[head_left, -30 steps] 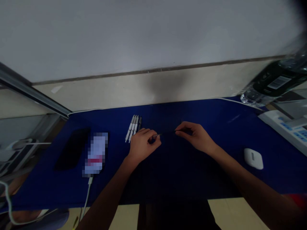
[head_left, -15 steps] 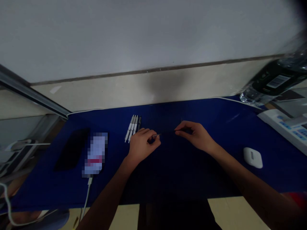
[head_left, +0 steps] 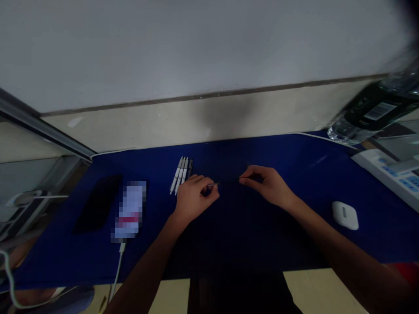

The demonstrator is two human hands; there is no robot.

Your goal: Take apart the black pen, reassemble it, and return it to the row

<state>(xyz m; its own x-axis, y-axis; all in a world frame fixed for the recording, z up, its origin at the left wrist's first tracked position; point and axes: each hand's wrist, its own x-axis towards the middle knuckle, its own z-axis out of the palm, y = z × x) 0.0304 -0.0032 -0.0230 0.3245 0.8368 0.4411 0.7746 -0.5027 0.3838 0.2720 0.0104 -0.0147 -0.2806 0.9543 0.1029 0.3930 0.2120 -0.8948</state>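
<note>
My left hand (head_left: pixel 196 196) is closed in a pinch around a slim pen (head_left: pixel 212 185), its pale, shiny end pointing right from between thumb and forefinger. Across a short gap, my right hand (head_left: pixel 265 183) also pinches, thumb against forefinger. Whatever those fingertips hold is thin and dark and hard to make out against the blue cloth. Just beyond my left hand, several white pens (head_left: pixel 180 174) lie side by side, with a dark pen (head_left: pixel 190 168) along their right edge. Both hands are low over the blue table cover (head_left: pixel 242 235).
On the left lie a dark flat phone-like slab (head_left: pixel 98 203) and a lit phone (head_left: pixel 130 209) with a white cable (head_left: pixel 118 268). A white earbud case (head_left: pixel 345 215) rests at right, near a white keypad device (head_left: pixel 389 174) and a plastic bottle (head_left: pixel 376 109). The wall (head_left: pixel 157 126) closes the back.
Both hands stay nearly in place. The thin dark line that spanned the gap between the fingertips is now barely visible.
</note>
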